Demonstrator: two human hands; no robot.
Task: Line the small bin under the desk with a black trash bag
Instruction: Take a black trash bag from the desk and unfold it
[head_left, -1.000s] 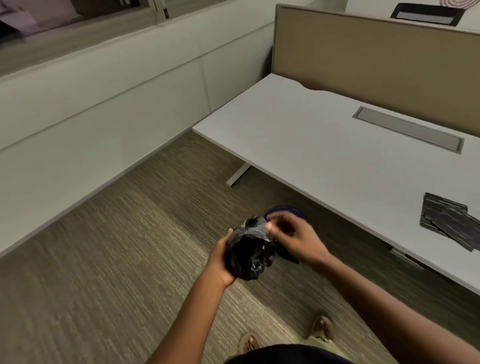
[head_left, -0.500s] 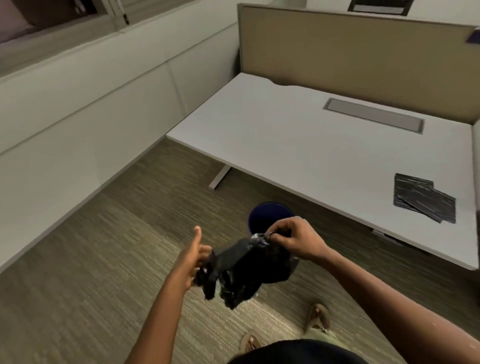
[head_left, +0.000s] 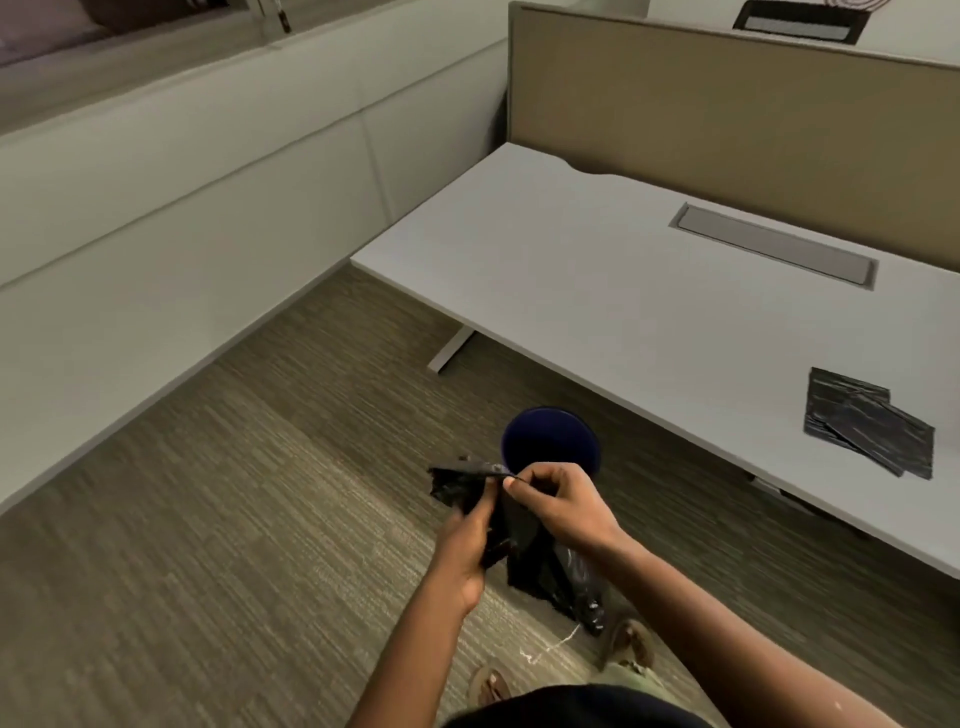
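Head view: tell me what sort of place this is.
Most likely an office workstation. A white desk with a cable-tray flap stands against a tan divider panel, over striped carpet. A small blue bin sits by the desk edge.

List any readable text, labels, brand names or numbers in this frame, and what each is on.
None can be read.
Black trash bag, held in both hands: no print visible.
Blue bin: no label visible.
Folded black bags on the desk: only glossy creases.
Dark item beyond the partition: too blurred to tell.
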